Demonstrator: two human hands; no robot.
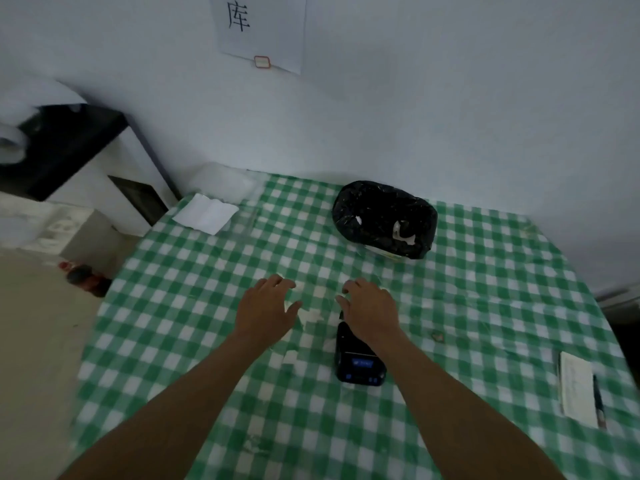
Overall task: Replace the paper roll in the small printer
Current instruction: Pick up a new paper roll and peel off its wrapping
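On the checked cloth: my printer (360, 362) sits close, within reach.
Hands: my left hand (266, 311) and right hand (370, 311) spread open, empty, poised above its far end.

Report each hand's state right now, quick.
Left hand: open, fingers spread over the checked tablecloth, holding nothing.
Right hand: open, fingers spread above the far end of the small printer, holding nothing.

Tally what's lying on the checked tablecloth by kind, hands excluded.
Small black printer: 1
Bin lined with a black bag: 1
Folded white sheet: 1
White notepad: 1
Dark pen: 1
Total: 5
No separate paper roll can be made out in this blurred view.
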